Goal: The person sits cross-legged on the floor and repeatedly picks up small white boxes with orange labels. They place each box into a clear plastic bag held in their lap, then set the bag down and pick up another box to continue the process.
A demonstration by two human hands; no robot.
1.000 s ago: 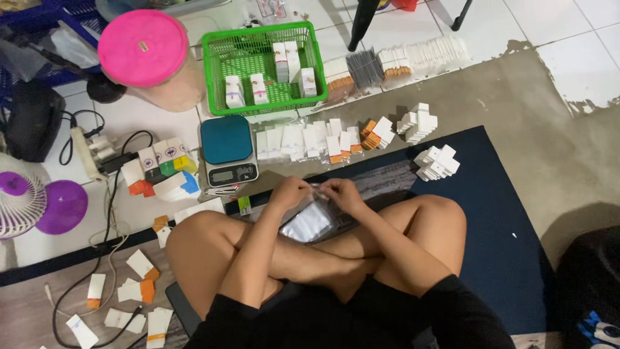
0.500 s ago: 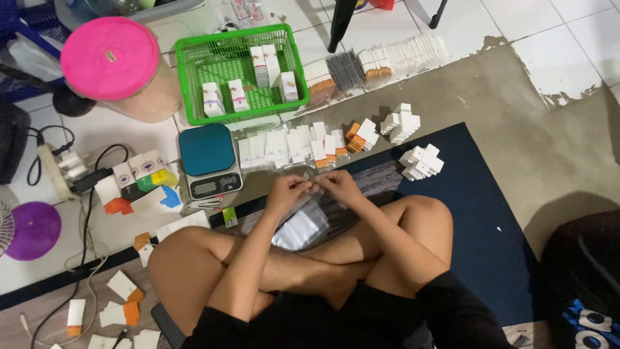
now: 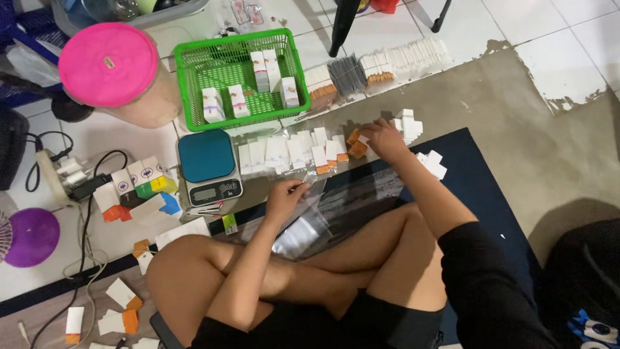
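In the head view, the left hand (image 3: 286,196) pinches the top edge of a clear plastic bag (image 3: 303,223) between thumb and fingers, while the right hand (image 3: 382,139) reaches out toward one o'clock and closes its fingertips on a small white-and-orange carton (image 3: 356,145) at the right end of a row of small cartons (image 3: 294,152) lying on the floor. The bag lies across the person's crossed legs near the centre of the frame, its lower part resting on a shin; it looks thin, soft and glossy, so it is likely slippery and will sag unless held by its mouth edge, where the left hand has it. The carton is a small upright box, white with an orange end; it looks light and stiff enough to take by its two long sides, though a hard squeeze would probably dent it. At eleven o'clock from the hands stands a green mesh basket (image 3: 194,71) holding a few white boxes, and just below it at ten o'clock a digital scale (image 3: 208,165) with a teal platform. Further left, at ten o'clock, sits a jar with a pink lid (image 3: 108,64). A dark blue mat (image 3: 484,194) lies under the legs, with another little cluster of white boxes (image 3: 431,163) at two o'clock.
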